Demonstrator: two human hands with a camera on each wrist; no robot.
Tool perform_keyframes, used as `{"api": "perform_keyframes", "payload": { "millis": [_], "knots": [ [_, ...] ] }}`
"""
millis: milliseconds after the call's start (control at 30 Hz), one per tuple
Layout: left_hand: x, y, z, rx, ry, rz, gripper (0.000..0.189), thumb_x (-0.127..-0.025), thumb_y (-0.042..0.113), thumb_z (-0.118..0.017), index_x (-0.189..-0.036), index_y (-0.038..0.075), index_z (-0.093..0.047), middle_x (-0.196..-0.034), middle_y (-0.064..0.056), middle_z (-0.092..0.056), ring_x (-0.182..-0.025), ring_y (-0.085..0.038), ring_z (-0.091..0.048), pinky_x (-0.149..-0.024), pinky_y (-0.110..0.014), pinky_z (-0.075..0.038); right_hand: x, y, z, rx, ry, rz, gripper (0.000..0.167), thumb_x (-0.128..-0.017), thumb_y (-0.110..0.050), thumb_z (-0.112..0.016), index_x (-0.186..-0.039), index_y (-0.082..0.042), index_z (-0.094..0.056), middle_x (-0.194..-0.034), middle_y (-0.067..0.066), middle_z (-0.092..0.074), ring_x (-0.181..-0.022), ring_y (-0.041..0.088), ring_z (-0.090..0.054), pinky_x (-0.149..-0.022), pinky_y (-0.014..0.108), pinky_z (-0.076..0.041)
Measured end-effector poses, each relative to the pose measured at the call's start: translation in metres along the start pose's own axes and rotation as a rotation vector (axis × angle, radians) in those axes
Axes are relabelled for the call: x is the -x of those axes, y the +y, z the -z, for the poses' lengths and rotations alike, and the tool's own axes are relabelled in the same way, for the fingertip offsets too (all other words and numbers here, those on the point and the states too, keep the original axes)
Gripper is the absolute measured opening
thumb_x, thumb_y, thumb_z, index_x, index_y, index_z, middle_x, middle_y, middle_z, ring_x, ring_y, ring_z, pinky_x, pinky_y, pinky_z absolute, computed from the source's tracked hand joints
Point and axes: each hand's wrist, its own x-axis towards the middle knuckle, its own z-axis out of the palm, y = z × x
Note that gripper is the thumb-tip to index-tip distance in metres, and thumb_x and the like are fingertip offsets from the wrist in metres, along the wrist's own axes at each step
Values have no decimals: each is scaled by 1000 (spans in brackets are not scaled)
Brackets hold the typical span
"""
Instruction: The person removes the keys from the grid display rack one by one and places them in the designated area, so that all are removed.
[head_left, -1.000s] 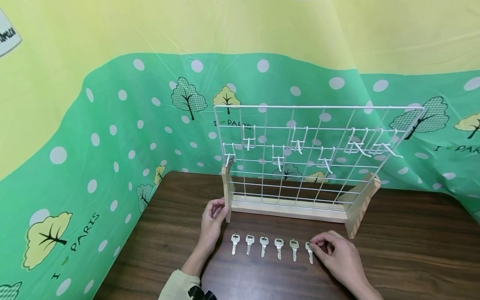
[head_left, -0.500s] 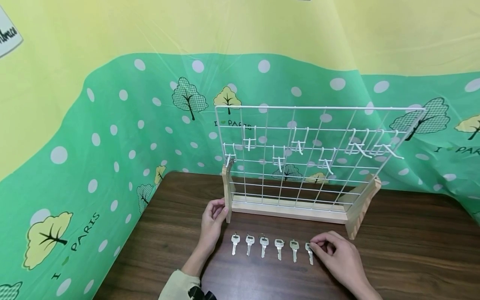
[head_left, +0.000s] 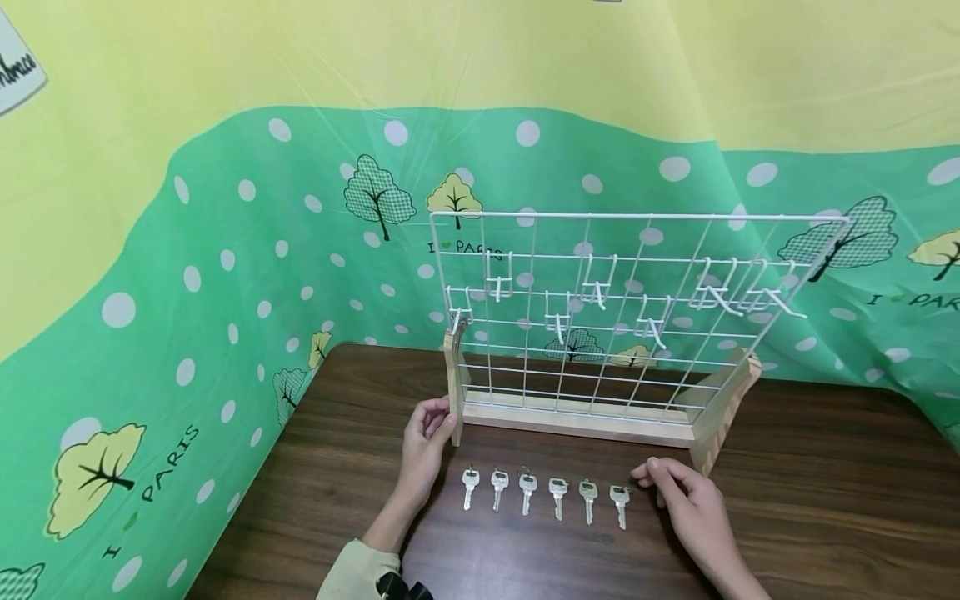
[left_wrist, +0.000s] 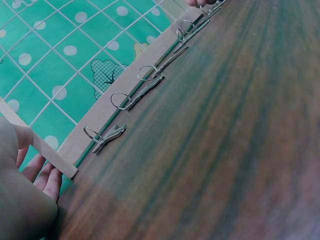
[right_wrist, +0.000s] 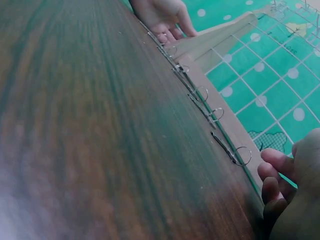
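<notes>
In the head view a row of several silver keys with rings lies on the table, from the leftmost key (head_left: 470,488) to the rightmost key (head_left: 620,505). Behind them stands a white wire grid rack (head_left: 579,215) on a wooden base (head_left: 577,423). My left hand (head_left: 424,450) holds the rack's left wooden side panel (head_left: 454,375), thumb at its front edge. My right hand (head_left: 688,502) hovers just right of the rightmost key, its fingers loosely bent, holding nothing. In the right wrist view a small gap separates the fingertips from that key's ring (right_wrist: 243,156).
Several white hooks hang on the grid, such as one hook (head_left: 655,323) at the right of the lower row. The dark wooden table (head_left: 315,492) reaches back to a green and yellow printed cloth (head_left: 247,225). The rack's right side panel (head_left: 723,408) stands behind my right hand.
My right hand has let go of the rightmost key and drawn off a little to the right and back. That key lies turned slightly straighter. The left hand and rack stay put.
</notes>
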Motion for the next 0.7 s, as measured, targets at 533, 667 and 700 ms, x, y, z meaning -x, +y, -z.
{"api": "perform_keyframes", "payload": {
  "millis": [533,667,700],
  "knots": [
    [0,0,1,4,-1,-7,30,-107,-6,-64,-132,-19,-54,-144,-31,-61,-131,-23,-61,-109,-17,-51,-3,-3,0,-126,60,-40,11,-108,-9,-73,-106,-1,-81,-87,-5,-75,-66,12,-59,-62,22,-47],
    [0,-1,1,14,-5,-2,29,-107,-7,-63,-132,-19,-54,-144,-31,-61,-130,-22,-62,-108,-17,-52,-2,-6,1,-148,96,-47,9,-105,-8,-76,-110,0,-80,-77,-2,-68,-63,11,-56,-58,24,-45],
    [0,-1,0,16,-7,-2,29,-107,-7,-63,-132,-19,-54,-144,-30,-62,-130,-21,-62,-108,-18,-52,-1,-8,2,-149,105,-42,9,-105,-7,-77,-110,0,-80,-75,-2,-67,-63,10,-56,-56,24,-45]
  ]
}}
